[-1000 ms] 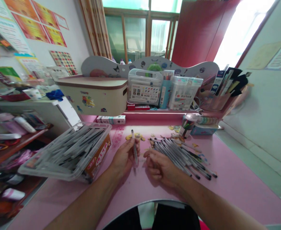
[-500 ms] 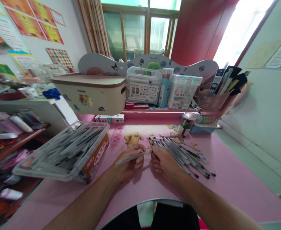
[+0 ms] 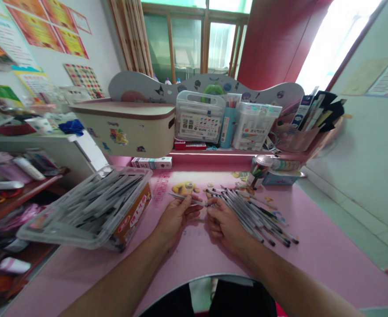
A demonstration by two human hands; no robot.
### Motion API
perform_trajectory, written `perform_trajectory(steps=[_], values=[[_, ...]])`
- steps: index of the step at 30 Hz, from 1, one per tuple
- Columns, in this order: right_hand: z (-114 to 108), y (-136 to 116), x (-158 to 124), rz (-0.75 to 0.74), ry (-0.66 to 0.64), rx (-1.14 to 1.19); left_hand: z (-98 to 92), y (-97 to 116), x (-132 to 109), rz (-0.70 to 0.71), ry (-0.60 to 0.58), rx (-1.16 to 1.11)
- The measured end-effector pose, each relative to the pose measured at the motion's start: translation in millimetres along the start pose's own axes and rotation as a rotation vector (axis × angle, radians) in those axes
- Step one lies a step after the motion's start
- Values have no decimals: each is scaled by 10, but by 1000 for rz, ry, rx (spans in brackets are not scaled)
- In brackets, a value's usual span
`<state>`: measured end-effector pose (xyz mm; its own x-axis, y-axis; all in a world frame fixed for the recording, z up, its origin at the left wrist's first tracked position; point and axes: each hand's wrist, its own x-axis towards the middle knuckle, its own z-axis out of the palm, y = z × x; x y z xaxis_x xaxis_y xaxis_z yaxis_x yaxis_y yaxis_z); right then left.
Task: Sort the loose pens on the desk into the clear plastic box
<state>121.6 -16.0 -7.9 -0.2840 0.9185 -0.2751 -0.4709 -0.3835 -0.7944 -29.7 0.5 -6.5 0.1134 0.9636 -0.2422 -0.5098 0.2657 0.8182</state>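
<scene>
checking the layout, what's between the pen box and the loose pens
In the head view, between the box and the loose pens are the left hand, holding a pen, the right hand, and a yellow cartoon figure on the desk.

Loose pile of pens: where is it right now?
In the head view, the loose pens lie right of centre on the pink desk, just right of the right hand and nearer than the lidded jar.

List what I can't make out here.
Head view:
- Whether the right hand grips the end of the pen: hidden by its own fingers.
- Bottom of the plastic box: covered by pens.
- Small print on the clear case: too small.
- Left shelf: cut off by the left edge.
</scene>
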Motion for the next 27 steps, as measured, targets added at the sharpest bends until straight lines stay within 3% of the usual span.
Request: perform_trajectory(steps=[6, 14, 20, 27], values=[[-30, 16, 33, 103, 18, -23, -10, -26, -3, 19, -22, 19], [-4, 19, 13, 33, -19, -12, -26, -33, 6, 47, 11, 39], [-45, 14, 33, 140, -9, -22, -54, -42, 19, 81, 9, 90], [31, -11, -23, 43, -41, -48, -36, -29, 9, 83, 38, 82]])
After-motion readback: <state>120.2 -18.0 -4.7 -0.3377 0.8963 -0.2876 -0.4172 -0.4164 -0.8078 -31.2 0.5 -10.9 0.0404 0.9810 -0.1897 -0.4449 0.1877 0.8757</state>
